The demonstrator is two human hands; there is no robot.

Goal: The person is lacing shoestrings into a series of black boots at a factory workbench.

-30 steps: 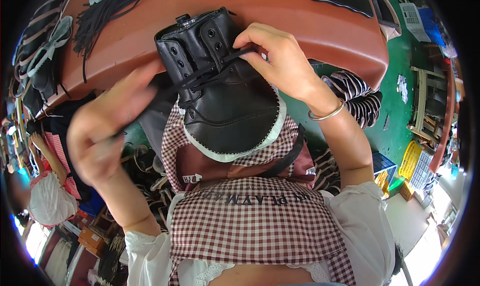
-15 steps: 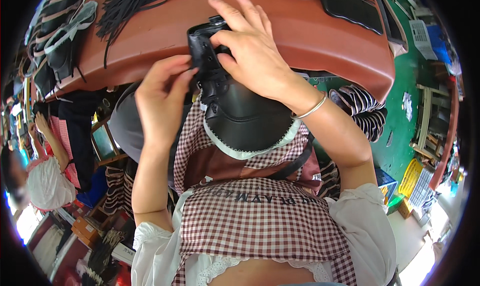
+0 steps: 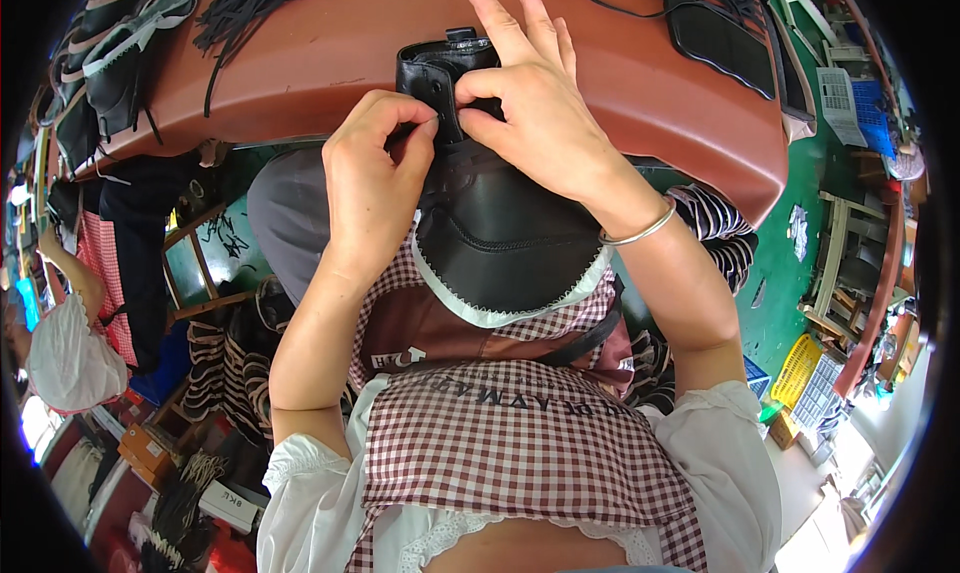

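Note:
A black leather shoe upper (image 3: 505, 235) with a white stitched lower edge rests over my lap, its toe toward me and its collar against the table edge. Thumb and forefinger of my left hand (image 3: 375, 168) are pinched at the left eyelet flap, over its row of holes. My right hand (image 3: 535, 113) grips the same flap's inner edge between thumb and forefinger, its other fingers stretched up and away. Whether a lace end sits between the fingertips is too small to make out.
Black laces (image 3: 250, 11) lie across the brown table (image 3: 320, 58), with a dark phone (image 3: 720, 48) at the right. Stacked shoe uppers (image 3: 115, 68) stand at the far left. A person in a white cap (image 3: 75, 353) sits to the left. Striped stacks of uppers (image 3: 715, 228) are below the table.
My left hand has moved right and up onto the flap, its fingertips closing there. The upper's collar has shifted right and turned more upright; my right hand has moved slightly right with it.

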